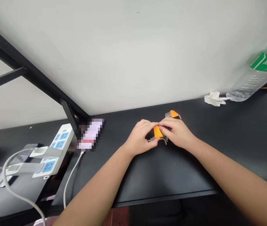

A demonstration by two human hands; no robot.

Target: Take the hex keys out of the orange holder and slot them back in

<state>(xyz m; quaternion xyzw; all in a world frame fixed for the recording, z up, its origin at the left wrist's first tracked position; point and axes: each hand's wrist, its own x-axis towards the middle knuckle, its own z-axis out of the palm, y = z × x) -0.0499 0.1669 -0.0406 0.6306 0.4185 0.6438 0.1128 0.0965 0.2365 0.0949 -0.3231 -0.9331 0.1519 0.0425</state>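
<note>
An orange hex key holder with several metal L-shaped hex keys is held just above the black desk. My left hand grips it, thumb at the lower edge and index finger at the upper edge. The fingertips of my right hand are pinched together at the holder's upper right corner; whatever lies between them is hidden. Just beyond my right hand, a second orange hex key holder with several keys rests on the desk, partly covered by that hand.
A phone on a white cable lies to the left. Farther left is a white power strip with plugs, beside a black metal frame. A crumpled tissue and a large plastic bottle are by the wall at right.
</note>
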